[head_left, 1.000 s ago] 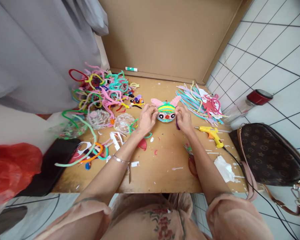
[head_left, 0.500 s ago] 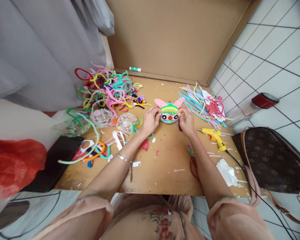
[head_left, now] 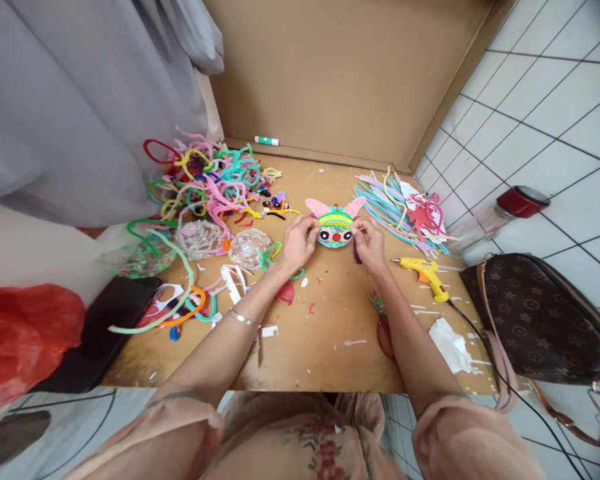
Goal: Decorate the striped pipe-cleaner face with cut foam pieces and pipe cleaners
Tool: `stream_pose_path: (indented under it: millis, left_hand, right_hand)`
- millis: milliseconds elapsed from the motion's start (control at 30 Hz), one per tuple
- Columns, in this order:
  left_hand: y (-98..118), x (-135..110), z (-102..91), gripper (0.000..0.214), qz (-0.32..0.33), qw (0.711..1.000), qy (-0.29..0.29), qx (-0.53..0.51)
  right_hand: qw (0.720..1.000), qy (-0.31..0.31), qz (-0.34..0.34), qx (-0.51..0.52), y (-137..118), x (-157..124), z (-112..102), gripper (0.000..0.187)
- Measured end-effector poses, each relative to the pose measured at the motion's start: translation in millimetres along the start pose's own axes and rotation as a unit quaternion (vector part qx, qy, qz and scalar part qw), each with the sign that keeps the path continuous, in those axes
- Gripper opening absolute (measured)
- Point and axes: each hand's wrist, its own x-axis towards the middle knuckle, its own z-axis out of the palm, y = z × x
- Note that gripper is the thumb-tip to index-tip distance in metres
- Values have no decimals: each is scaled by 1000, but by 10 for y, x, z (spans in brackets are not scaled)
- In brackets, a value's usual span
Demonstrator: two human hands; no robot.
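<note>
Between my hands is a small craft animal head (head_left: 335, 225), round and striped in green, yellow and blue, with pink ears, black-and-white eyes and a red nose. My left hand (head_left: 301, 241) pinches its left side, and my right hand (head_left: 369, 241) pinches its right side. A purple tassel (head_left: 357, 253) hangs by the right fingers. Scissors with red handles (head_left: 384, 333) lie partly under my right forearm. To the right rests a yellow glue gun (head_left: 427, 275) with a black cord.
Tangled pipe cleaners (head_left: 215, 177) pile up at the back left, with clear plastic balls (head_left: 251, 247) in front. Straight pipe cleaners (head_left: 387, 207) lie at the back right. A bottle with a red lid (head_left: 523, 201), a brown handbag (head_left: 545, 317) and crumpled tissue (head_left: 450, 345) are on the right.
The view has shifted slightly, so everything sits a little further left. Both hands keep their pinch on the craft animal head, which has hardly moved on the table.
</note>
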Motion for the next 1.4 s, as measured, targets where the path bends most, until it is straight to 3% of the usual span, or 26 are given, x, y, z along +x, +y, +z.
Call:
stream_pose_path:
  millis: [433, 667, 800, 900, 1000, 1100, 1167, 1233, 1333, 1400]
  left_hand:
    - [58, 0, -49, 7, 6, 1000, 6, 14]
    - [284, -84, -241, 14, 16, 999, 17, 32]
    - [359, -199, -397, 19, 17, 999, 35, 27]
    - [366, -326, -489, 18, 3, 999, 36, 3]
    - [382, -466, -528, 17, -29, 999, 23, -26]
    - [412, -580, -515, 14, -59, 996, 19, -68]
    - [424, -632, -492, 14, -78, 992, 20, -101]
    - [425, -662, -468, 15, -108, 984, 17, -138]
    - [431, -668, -444, 16, -150, 967, 24, -204]
    - [456, -660, -439, 17, -172, 955, 29, -240]
  right_hand:
    - [1000, 15, -5, 2, -84, -12, -28, 22]
    - [997, -2, -50, -56, -505, -66, -295, 15]
    - [983, -33, -40, -175, -830, -535, -689, 24]
    - [943, -101, 30, -315, -948, -1096, -921, 21]
    - [882, -180, 125, -416, -931, -1588, -983, 12]
    - [868, -190, 159, -430, -893, -1818, -946, 17]
    - [882, -174, 171, -404, -912, -1834, -923, 25]
    - [918, -152, 176, -320, -967, -1791, -907, 32]
    - [970, -120, 191, -89, -1086, -1682, -838, 40]
    - [965, -112, 231, 56, -1181, -1596, -736, 40]
